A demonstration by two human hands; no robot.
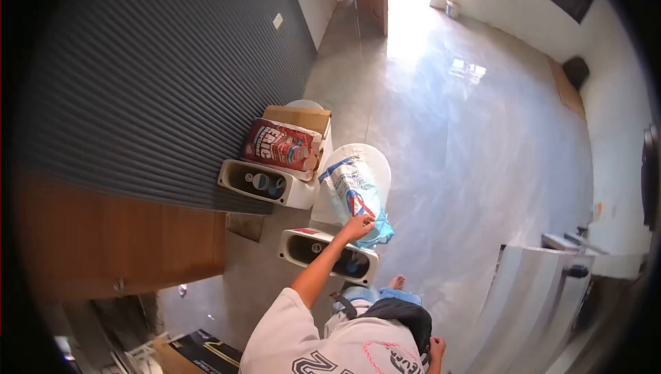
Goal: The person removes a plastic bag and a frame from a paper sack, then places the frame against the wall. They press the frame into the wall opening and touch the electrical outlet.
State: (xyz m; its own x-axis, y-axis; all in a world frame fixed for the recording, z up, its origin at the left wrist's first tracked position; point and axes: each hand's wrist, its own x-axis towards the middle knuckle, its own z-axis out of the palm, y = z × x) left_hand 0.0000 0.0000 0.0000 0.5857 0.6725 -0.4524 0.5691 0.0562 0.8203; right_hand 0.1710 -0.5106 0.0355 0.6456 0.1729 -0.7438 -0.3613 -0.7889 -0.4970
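My left hand (359,228) reaches forward, its fingers closed on the lower end of a white and blue plastic bag (350,185) with red marks. That bag lies on the closed white lid (375,161) of a toilet. Just below my forearm is the toilet's uncovered tank (289,253), its inner fittings showing. Down at my right side, close to the black bag (406,315) at my waist, my right hand (437,346) hangs with curled fingers and nothing visible in them.
A second toilet with an uncovered tank (303,195) stands to the left, bearing a red printed sack (282,145) and cardboard (296,116). A ribbed grey wall (172,78) and brown wooden panel (124,236) border the left. A black box (206,353) is lower left; a white cabinet (530,305), right.
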